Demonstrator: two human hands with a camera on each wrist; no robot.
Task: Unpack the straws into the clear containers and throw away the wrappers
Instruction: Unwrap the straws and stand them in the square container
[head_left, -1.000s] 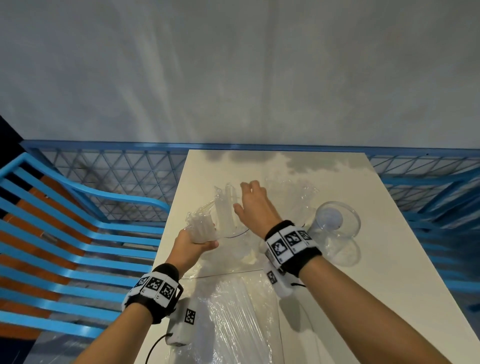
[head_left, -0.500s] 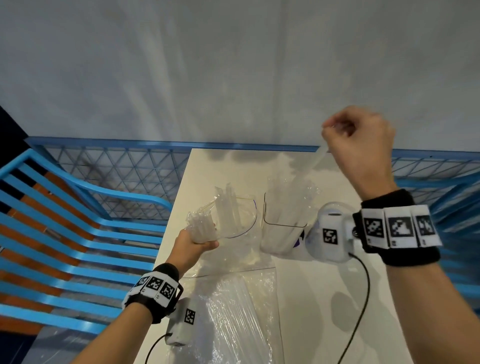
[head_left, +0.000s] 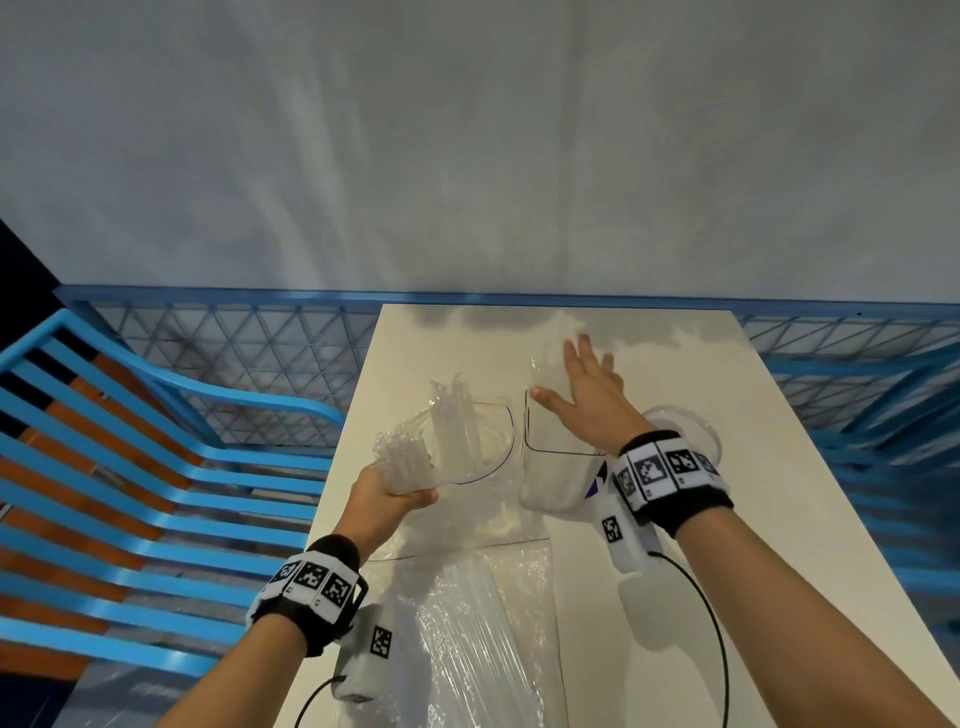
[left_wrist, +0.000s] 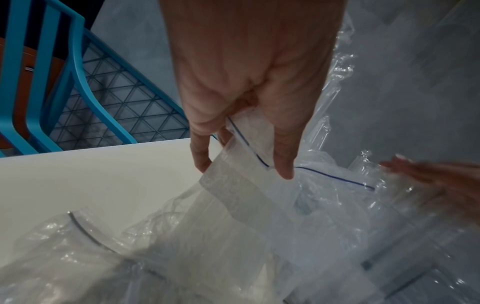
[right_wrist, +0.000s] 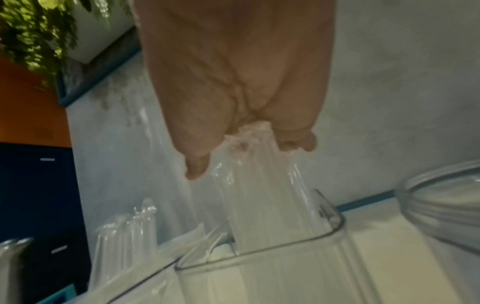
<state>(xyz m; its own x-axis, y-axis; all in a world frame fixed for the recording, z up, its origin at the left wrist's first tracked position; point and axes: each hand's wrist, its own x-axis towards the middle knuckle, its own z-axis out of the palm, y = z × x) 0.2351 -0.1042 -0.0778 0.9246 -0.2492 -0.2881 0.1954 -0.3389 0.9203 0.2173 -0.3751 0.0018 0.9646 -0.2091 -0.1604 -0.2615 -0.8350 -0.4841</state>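
Observation:
My left hand (head_left: 402, 493) grips the bunched edge of a clear zip bag (head_left: 467, 441) that holds wrapped straws (head_left: 454, 415) standing upright. In the left wrist view the left hand (left_wrist: 244, 164) pinches the bag's blue-lined mouth (left_wrist: 324, 176). My right hand (head_left: 579, 387) is spread flat, fingers straight, over a clear rectangular container (head_left: 558, 454). The right wrist view shows the right hand (right_wrist: 249, 148) touching the tops of straws (right_wrist: 265, 205) that stand in this container (right_wrist: 259, 259). A round clear container (head_left: 698, 431) lies just right of it.
A large flat plastic bag (head_left: 467, 623) lies on the white table (head_left: 779, 545) close to me. A blue slatted chair (head_left: 156, 457) stands at the left. Blue mesh fencing (head_left: 234, 358) runs behind the table, in front of a grey wall.
My right hand left the bag, lifted a straw high to the right, then came down open over the rectangular container. The left hand kept its grip and place.

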